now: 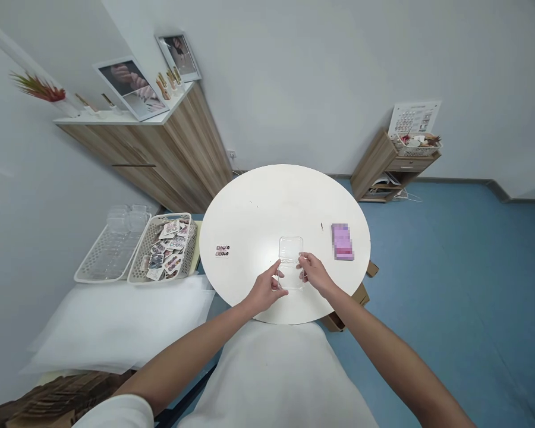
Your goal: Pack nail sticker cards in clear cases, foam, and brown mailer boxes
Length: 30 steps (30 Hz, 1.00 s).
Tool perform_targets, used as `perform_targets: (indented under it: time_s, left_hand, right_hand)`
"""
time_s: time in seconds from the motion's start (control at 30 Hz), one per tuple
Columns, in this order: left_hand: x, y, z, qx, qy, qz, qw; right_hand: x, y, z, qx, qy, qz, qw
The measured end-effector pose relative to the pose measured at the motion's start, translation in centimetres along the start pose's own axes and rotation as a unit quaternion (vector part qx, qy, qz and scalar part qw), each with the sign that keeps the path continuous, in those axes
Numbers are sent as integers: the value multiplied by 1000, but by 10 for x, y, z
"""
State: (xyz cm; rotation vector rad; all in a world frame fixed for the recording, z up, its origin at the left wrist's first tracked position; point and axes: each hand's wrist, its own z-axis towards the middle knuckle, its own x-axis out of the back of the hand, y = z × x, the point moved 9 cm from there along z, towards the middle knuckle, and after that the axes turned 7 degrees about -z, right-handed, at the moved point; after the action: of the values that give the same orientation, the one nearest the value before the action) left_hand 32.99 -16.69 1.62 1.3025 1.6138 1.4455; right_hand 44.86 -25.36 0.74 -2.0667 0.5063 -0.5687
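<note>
Clear case (290, 276) was open just inside the white table's (276, 196) near edge | left hand (267, 288), right hand (312, 272) apart, each gripping one side | judged light, stiff, slick; hinge (290, 260) seemed crack-prone | side rims suited holding

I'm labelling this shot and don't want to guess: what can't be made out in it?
In the head view:
Purple pack: pixelation masks its print.
Dark speck beside it: too small to identify.
Cards in the basket: upper ones cover those beneath.
Printed sheet by the wall: text too small to read.
Clear plastic case: the view from above hides whether it touches the table.
Right arm: cut off by the bottom edge.
</note>
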Motion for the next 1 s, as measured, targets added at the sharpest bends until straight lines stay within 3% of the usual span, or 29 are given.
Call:
perform_targets:
  time_s: [0.17,0.3,0.47,0.7,1.0]
  left_hand:
    - [-5,-41,5,31,34,42,998]
    - [-9,-75,13,70,32,77,994]
    - [-7,-101,20,97,24,163,982]
    - [-9,-119,28,118,-11,207,971]
    - [-13,-117,36,137,-8,239,961]
  right_hand:
    - [-18,33,3,44,19,-53,997]
    - [-33,68,17,12,21,-101,995]
    - [-38,95,28,-34,18,-164,986]
    - [-42,104,36,-18,-4,-192,981]
    - [-42,104,46,-8,-10,-188,982]
